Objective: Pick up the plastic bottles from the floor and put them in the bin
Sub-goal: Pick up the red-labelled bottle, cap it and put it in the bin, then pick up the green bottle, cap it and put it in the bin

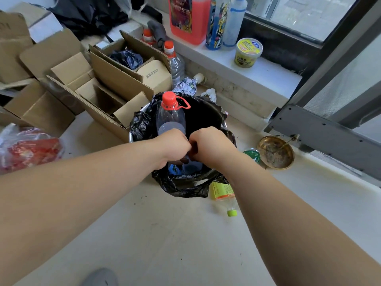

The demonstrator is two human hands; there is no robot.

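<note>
Standing upright in the bin [142,129], cap up, the large clear bottle [170,118] is gripped low by the left hand [172,144]; the right hand [212,146], fingers curled, contents hidden, is nearer the yellow-labelled bottle [223,195] lying beside the bin.

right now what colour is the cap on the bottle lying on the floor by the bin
Lime green cap on the bottle beside the bin; head view.

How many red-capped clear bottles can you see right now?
3: one upright in the bin by the left hand; one standing behind the cardboard box; one farther back. More may be hidden.
</note>
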